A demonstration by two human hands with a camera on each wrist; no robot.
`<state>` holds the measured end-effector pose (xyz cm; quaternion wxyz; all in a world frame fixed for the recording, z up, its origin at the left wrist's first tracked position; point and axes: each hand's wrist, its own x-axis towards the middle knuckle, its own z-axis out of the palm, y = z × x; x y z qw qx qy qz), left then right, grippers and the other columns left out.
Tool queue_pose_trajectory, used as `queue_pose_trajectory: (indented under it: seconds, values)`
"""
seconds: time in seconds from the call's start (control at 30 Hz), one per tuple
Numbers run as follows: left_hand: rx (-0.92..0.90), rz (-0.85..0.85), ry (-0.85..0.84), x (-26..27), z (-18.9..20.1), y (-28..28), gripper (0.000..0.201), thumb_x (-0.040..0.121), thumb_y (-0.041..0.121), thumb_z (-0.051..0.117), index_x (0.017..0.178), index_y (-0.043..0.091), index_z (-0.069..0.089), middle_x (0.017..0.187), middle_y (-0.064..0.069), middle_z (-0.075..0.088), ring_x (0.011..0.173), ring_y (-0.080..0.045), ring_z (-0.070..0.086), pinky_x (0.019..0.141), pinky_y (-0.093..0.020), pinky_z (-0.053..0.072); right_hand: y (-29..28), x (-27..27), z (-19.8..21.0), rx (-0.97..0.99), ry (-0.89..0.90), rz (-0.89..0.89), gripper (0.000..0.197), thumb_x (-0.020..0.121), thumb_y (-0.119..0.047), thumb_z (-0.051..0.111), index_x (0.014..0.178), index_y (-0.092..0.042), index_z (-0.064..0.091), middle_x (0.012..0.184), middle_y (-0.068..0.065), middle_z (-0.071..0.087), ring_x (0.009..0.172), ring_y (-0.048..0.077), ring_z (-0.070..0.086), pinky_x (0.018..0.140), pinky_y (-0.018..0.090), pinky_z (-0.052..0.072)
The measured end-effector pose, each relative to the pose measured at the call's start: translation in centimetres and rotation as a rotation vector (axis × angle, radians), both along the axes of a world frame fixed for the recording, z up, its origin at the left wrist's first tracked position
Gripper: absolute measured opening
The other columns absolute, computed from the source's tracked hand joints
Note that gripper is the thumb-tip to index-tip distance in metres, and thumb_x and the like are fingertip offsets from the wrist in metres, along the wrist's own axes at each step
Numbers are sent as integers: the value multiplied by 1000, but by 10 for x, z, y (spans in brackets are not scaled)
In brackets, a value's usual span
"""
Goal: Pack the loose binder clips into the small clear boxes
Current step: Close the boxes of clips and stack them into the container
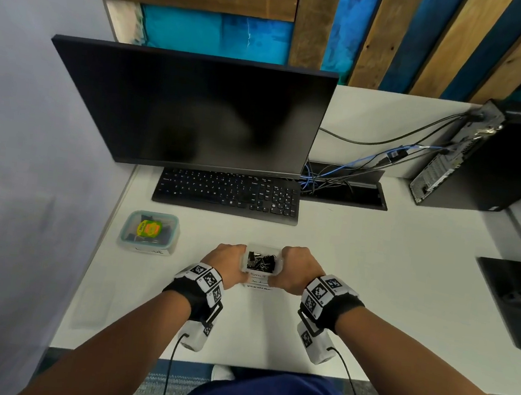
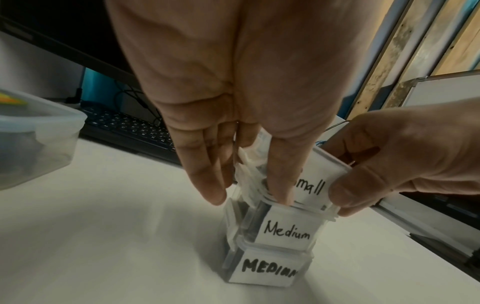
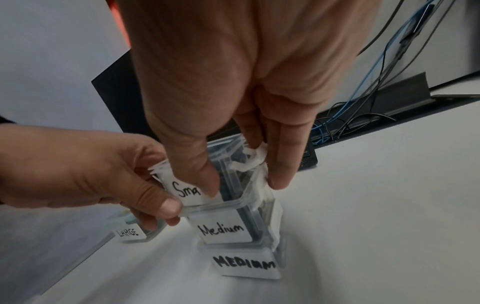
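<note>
A small clear box [image 1: 261, 260] labelled "Small" [image 2: 311, 185] [image 3: 185, 191] sits on top of a stack of two clear boxes, one labelled "Medium" [image 2: 285, 232] [image 3: 223, 230] and the bottom one "MEDIUM" [image 2: 270, 269] [image 3: 246, 265]. Black binder clips show through the top box. My left hand [image 1: 226, 260] [image 2: 246, 181] grips its left side, thumb on the front and fingers by the white side flap. My right hand [image 1: 296, 266] [image 3: 245, 185] grips its right side the same way. Whether a lid is on it I cannot tell.
A larger clear container [image 1: 149, 231] [image 2: 33, 139] labelled "LARGE" [image 3: 128, 233] stands to the left, holding clips. Behind are a keyboard [image 1: 227, 193], a monitor [image 1: 191, 108], loose cables [image 1: 346, 174] and a PC tower [image 1: 491, 158]. A black stand base [image 1: 513, 301] lies at the right.
</note>
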<state>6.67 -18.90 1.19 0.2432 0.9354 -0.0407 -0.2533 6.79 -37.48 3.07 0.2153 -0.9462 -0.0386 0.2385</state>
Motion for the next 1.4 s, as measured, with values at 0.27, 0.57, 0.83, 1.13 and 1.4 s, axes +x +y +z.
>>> queue_pose_trajectory:
  seconds: [0.27, 0.57, 0.83, 1.13, 1.4]
  values:
    - [-23, 8, 31, 2, -11, 10, 58, 75, 43, 76, 127, 30, 51, 119, -1, 61, 104, -20, 58, 90, -36, 51, -8, 0, -14, 107, -44, -6, 57, 69, -31, 82, 117, -15, 55, 102, 0, 64, 88, 17, 59, 69, 23, 49]
    - [-56, 91, -16, 3, -16, 60, 59, 82, 36, 72, 135, 39, 45, 123, 14, 55, 96, -9, 56, 94, -29, 46, -5, 5, -18, 186, -112, 145, 83, 70, -35, 81, 142, -30, 39, 135, -4, 53, 120, 18, 54, 102, 35, 46]
    - [498, 372, -45, -12, -29, 135, 34, 87, 30, 55, 119, 18, 52, 117, -7, 56, 107, -27, 54, 88, -37, 48, 0, 15, -16, 131, -105, 167, 70, 66, -29, 81, 129, -21, 52, 118, 0, 57, 102, 19, 59, 88, 32, 53]
    - [568, 637, 166, -44, -56, 164, 49, 83, 27, 63, 124, 13, 40, 130, -14, 36, 121, -37, 42, 98, -47, 43, 8, 19, -25, 152, -134, 166, 69, 69, -29, 81, 129, -19, 50, 119, 3, 53, 102, 20, 56, 89, 31, 49]
    - [551, 462, 26, -49, -70, 148, 59, 78, 16, 73, 130, 12, 44, 141, -13, 28, 123, -31, 43, 97, -37, 45, 12, 19, -27, 169, -122, 176, 70, 72, -29, 80, 132, -18, 46, 122, 3, 51, 109, 20, 56, 94, 33, 49]
